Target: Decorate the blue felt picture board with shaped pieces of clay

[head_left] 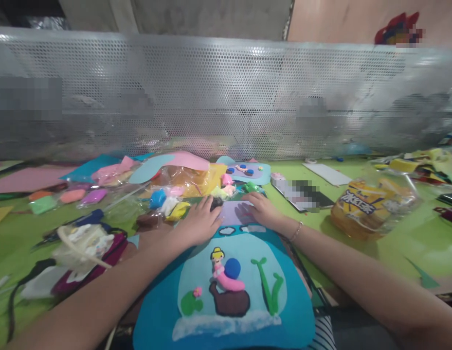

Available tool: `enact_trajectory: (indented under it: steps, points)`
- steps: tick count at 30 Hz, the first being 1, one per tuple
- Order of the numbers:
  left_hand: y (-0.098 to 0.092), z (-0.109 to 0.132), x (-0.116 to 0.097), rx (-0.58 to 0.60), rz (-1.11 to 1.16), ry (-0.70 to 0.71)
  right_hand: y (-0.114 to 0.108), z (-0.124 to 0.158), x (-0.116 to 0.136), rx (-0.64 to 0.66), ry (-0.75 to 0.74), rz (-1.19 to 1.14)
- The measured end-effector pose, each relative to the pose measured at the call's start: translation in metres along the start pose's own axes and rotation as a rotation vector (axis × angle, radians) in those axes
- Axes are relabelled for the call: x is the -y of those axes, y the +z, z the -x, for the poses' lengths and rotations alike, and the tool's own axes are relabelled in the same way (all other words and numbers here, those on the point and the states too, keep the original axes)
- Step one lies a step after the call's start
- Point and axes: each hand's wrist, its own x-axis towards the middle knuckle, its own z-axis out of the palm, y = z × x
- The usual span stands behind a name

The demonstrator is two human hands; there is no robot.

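Observation:
A blue foam sheet (156, 311) lies at the front centre, bearing a pale blue panel with a clay mermaid (226, 277), a brown clay shape (231, 300) and green clay plants (271, 289). My left hand (202, 221) rests near its top left edge, fingers apart, beside a small dark lump (216, 203). On the right, my right hand (264, 211) reaches over a lilac sheet (233, 212) with its fingers spread. Neither hand visibly grips anything.
Clay packets (158, 199) and plastic bags lie behind my left hand. A phone (302, 194) and a drink bottle (371, 204) are to the right. A bag with a strap (87, 253) sits left. A perforated metal screen (211, 97) stands behind the green table (382, 262).

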Motion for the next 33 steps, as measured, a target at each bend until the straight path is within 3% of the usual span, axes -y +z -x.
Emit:
enact_trajectory:
  steps: [10,18,25,33]
  points:
    - [-0.003,0.004,-0.001,-0.043,0.062,0.109,-0.006,0.004,0.023,0.059,-0.141,0.049]
    - [0.002,0.005,0.001,-0.062,0.261,-0.134,-0.011,0.003,0.032,0.08,-0.241,0.048]
    - [0.006,0.005,0.004,-0.039,0.192,-0.017,-0.017,0.003,0.039,0.125,-0.273,0.064]
    - [0.004,0.005,0.0,-0.117,0.319,-0.1,-0.017,0.003,0.04,0.088,-0.296,0.027]
